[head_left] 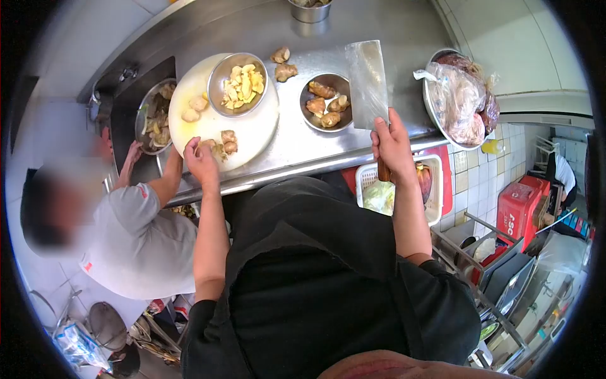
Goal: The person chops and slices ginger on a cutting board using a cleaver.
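A wide cleaver [368, 85] is in my right hand [394, 144], its blade raised over the counter beside a metal bowl [305, 117] of unpeeled ginger. My left hand [202, 161] is at the near edge of the round white cutting board [265, 126], fingers closed around a piece of ginger that is partly hidden. Just right of those fingers lie brown ginger pieces [229, 142]. Two peeled pieces [190, 115] rest at the board's left side. On the board's far part stands a metal bowl [214, 98] of yellow peeled ginger.
Two ginger pieces [285, 72] lie on the steel counter [328, 38]. At left, a co-worker [145, 240] reaches to a bowl [144, 136] in the sink. A bowl of bagged meat [464, 104] stands right, a white basket [434, 208] below the counter edge.
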`<state>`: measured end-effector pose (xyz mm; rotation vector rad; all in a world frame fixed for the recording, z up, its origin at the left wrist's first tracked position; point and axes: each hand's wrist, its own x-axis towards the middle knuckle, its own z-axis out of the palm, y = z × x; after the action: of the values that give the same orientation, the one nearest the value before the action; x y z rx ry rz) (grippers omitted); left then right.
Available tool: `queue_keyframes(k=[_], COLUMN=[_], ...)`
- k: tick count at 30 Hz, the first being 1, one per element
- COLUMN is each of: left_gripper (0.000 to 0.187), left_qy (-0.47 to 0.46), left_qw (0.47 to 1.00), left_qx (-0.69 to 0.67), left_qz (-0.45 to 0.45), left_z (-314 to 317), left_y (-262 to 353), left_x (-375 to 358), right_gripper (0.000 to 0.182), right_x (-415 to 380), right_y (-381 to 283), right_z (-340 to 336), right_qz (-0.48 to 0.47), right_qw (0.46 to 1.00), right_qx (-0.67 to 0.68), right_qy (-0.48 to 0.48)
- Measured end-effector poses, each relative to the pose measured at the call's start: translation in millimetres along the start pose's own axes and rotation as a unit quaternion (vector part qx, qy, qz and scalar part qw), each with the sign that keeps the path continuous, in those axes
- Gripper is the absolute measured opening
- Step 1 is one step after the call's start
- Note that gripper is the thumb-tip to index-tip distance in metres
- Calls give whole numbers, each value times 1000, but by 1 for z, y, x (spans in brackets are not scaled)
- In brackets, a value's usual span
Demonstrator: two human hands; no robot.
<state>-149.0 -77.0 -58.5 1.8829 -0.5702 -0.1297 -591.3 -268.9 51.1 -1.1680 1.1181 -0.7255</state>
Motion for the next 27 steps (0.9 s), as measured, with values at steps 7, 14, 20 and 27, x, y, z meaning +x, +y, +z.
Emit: queue_keyframes(k=[7,14,20,27], left_gripper=[34,35,33,30], left_qy=[-1,2,13,5], left_qw=[999,999,1000,998], left_qx=[31,31,21,63], left_qz=[32,17,-3,2], left_z=[8,1,-6,-10], left_y=[28,24,24,13], left_x=[0,-4,-9,-15], right_gripper=[19,17,17,16], right_x=[-4,-4,-7,-8], right_y=[1,5,-4,-11], right_z=[-7,-9,-6,-3], right_qz=[-3,-15,-8,-21], right_qw=[1000,1000,1000,999], right_qx=[3,3,-6,-29], right_qy=[14,1,18,13])
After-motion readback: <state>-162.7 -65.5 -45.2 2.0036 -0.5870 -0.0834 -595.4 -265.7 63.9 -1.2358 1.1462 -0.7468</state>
